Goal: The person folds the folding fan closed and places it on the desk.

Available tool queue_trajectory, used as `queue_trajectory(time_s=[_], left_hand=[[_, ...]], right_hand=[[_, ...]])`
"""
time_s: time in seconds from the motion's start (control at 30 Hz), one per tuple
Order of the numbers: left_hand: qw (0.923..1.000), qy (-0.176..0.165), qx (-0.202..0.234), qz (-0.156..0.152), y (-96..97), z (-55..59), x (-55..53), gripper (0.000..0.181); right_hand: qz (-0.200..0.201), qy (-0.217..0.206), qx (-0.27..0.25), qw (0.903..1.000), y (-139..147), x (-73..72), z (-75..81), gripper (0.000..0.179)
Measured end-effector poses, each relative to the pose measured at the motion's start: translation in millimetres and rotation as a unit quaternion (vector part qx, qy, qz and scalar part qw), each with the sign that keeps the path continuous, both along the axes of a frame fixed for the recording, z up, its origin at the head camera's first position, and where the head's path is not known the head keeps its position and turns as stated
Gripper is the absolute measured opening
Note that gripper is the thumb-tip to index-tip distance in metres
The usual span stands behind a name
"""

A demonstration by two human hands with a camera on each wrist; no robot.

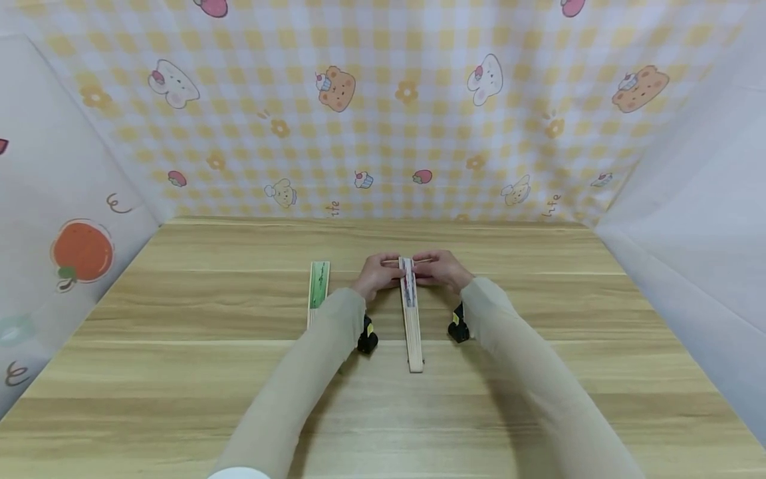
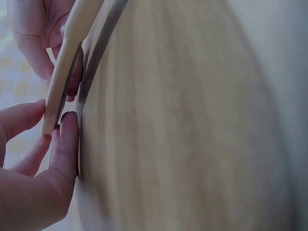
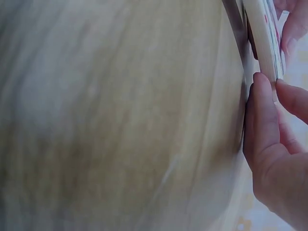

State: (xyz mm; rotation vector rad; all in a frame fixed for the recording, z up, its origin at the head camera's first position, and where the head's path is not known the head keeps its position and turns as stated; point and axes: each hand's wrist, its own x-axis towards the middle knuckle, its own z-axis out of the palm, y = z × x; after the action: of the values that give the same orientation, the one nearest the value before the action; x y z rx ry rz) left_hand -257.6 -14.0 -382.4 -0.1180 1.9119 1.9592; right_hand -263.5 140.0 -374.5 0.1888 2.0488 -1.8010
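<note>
A folded fan [image 1: 414, 336] with bare wooden ribs and a white, blue and red patterned upper part lies lengthwise in front of me. At its far end, my left hand [image 1: 376, 274] pinches the left edge between thumb and fingers. Opposite it, my right hand [image 1: 441, 269] pinches the right edge. The left wrist view has the fan's pale wooden guard [image 2: 60, 86] at the left hand's fingertips, tilted a little off the tabletop. From the right wrist, the patterned fan edge [image 3: 267, 43] sits between the right thumb and fingers.
A second folded fan [image 1: 320, 285], green on its upper part, lies to the left, its near end hidden by my left sleeve. The wooden tabletop [image 1: 209, 399] meets a yellow checked cloth [image 1: 383, 146] at the back. White cloth hangs at both sides.
</note>
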Motion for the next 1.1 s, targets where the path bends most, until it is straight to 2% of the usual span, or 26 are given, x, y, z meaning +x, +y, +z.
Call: queue_trajectory(time_s=[0.2, 0.57, 0.83, 1.1], left_hand=[[0.9999, 0.003, -0.015, -0.004, -4.1, 0.9, 1.4, 0.047], [0.9973, 0.019, -0.07, -0.01, -8.6, 2.0, 1.6, 0.046], [0.9958, 0.031, -0.086, -0.007, -7.7, 1.3, 3.6, 0.044], [0.9951, 0.027, -0.093, -0.016, -10.5, -0.1, 3.1, 0.043]], right_hand=[[-0.01, -0.003, 0.006, 0.9999, -2.1, 2.0, 0.0, 0.039], [-0.002, 0.011, 0.019, 0.9998, -8.7, 6.8, 2.8, 0.04], [-0.005, 0.01, 0.009, 0.9999, -11.3, 11.6, 2.2, 0.041], [0.014, 0.013, 0.02, 0.9996, -9.6, 16.8, 4.6, 0.044]])
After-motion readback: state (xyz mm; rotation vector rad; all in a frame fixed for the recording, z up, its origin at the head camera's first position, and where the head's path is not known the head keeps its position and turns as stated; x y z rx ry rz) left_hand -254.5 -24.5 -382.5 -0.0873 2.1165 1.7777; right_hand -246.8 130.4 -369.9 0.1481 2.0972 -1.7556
